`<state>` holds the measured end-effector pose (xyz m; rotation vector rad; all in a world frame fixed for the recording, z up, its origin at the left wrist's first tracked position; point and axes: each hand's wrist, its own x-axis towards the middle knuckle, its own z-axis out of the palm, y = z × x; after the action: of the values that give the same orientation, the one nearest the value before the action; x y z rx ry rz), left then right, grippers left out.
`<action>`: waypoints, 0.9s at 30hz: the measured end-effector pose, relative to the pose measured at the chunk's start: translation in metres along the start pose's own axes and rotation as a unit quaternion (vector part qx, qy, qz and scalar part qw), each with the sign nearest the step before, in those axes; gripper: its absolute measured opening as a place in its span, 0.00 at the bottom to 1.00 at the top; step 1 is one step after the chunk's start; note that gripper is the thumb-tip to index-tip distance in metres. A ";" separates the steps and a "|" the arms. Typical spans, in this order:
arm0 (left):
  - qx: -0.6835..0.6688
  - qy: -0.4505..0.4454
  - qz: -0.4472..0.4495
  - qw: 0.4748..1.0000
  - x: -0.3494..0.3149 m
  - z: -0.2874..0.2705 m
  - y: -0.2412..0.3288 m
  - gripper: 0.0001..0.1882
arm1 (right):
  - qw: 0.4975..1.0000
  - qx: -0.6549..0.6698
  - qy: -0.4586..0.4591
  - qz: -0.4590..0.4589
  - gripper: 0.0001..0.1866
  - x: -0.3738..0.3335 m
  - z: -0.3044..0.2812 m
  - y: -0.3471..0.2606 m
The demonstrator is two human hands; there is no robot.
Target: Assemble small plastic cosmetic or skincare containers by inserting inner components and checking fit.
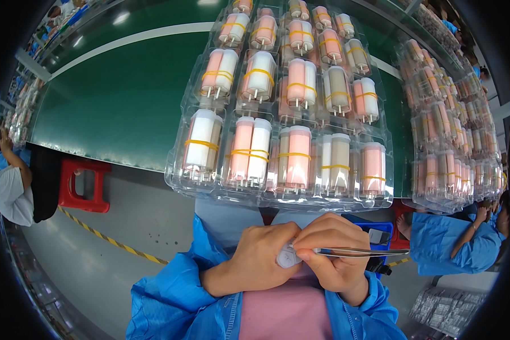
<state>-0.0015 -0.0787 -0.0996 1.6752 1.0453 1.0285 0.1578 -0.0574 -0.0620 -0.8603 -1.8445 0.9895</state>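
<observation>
Close in front of my body, my left hand [252, 263] is closed around a small pale grey round-ended piece [288, 258], most of it hidden by the fingers. Metal tweezers [379, 252] are pinched in my right hand [334, 266], their long end sticking out to the right. The fingers of that hand meet the rim of the pale piece. Just beyond both hands stands a clear plastic tray stack [255, 198], filled with rubber-banded pairs of pink, white and beige cylinders [242, 150] with thin pins at their lower ends.
A green tabletop [113, 113] stretches away to the left. More filled trays [447, 153] stand on the right. A red stool [85, 184] is on the floor at left. Co-workers sit at both sides, one in a blue smock [447, 241]. A blue bin [379, 232] sits right of my hands.
</observation>
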 end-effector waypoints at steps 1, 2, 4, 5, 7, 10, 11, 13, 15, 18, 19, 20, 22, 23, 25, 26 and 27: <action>0.015 0.001 0.002 1.000 0.000 0.000 0.000 0.12 | 1.000 0.000 -0.001 0.000 0.05 0.000 0.000 0.000; 0.031 0.001 0.004 1.000 -0.001 0.000 -0.001 0.12 | 1.000 -0.024 -0.004 -0.018 0.05 0.001 0.000 -0.002; 0.047 0.005 0.005 0.999 0.001 0.000 0.000 0.12 | 0.996 -0.072 -0.008 -0.055 0.07 0.005 0.001 -0.008; 0.047 0.008 0.005 0.999 0.003 -0.001 0.002 0.12 | 0.994 -0.090 -0.002 -0.068 0.08 0.004 0.003 -0.008; 0.027 0.009 0.003 1.000 0.004 -0.002 0.004 0.13 | 0.988 -0.126 0.011 -0.093 0.09 0.001 0.006 -0.009; -0.030 0.008 -0.011 0.999 0.003 -0.006 0.006 0.12 | 0.998 0.016 0.061 0.003 0.10 -0.009 -0.004 -0.002; -0.048 -0.003 -0.019 0.999 0.004 -0.007 0.007 0.11 | 0.989 0.045 0.138 0.011 0.09 -0.014 -0.004 0.001; -0.074 -0.012 -0.026 0.997 0.004 -0.008 0.008 0.11 | 0.979 0.090 0.184 0.015 0.08 -0.017 -0.004 0.004; -0.086 -0.014 -0.026 0.996 0.005 -0.007 0.008 0.10 | 0.974 0.111 0.196 0.012 0.07 -0.018 -0.004 0.005; -0.091 -0.024 -0.024 0.995 0.006 -0.009 0.010 0.10 | 0.978 0.109 0.175 0.020 0.08 -0.019 -0.001 0.005; -0.094 -0.027 -0.027 0.995 0.006 -0.009 0.010 0.11 | 0.979 0.108 0.172 0.015 0.09 -0.019 -0.001 0.006; -0.096 -0.028 -0.030 0.995 0.005 -0.009 0.010 0.11 | 0.980 0.107 0.168 0.010 0.09 -0.019 -0.001 0.007; -0.107 -0.029 -0.036 0.993 0.005 -0.010 0.011 0.10 | 0.981 0.110 0.162 0.008 0.09 -0.019 0.000 0.007; -0.116 -0.030 -0.037 0.992 0.005 -0.010 0.012 0.10 | 0.981 0.113 0.160 0.011 0.10 -0.019 0.000 0.007; -0.134 -0.037 -0.050 0.989 0.006 -0.011 0.013 0.11 | 0.981 0.116 0.157 0.012 0.10 -0.019 0.000 0.007; -0.144 -0.045 -0.061 0.987 0.005 -0.011 0.013 0.11 | 0.981 0.115 0.157 0.011 0.10 -0.019 0.001 0.008; -0.153 -0.052 -0.072 0.984 0.005 -0.012 0.013 0.11 | 0.981 0.115 0.157 0.011 0.10 -0.019 0.001 0.008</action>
<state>-0.0082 -0.0744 -0.0832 1.3675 0.8771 0.9440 0.1660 -0.0701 -0.0758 -0.8420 -1.4273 0.9952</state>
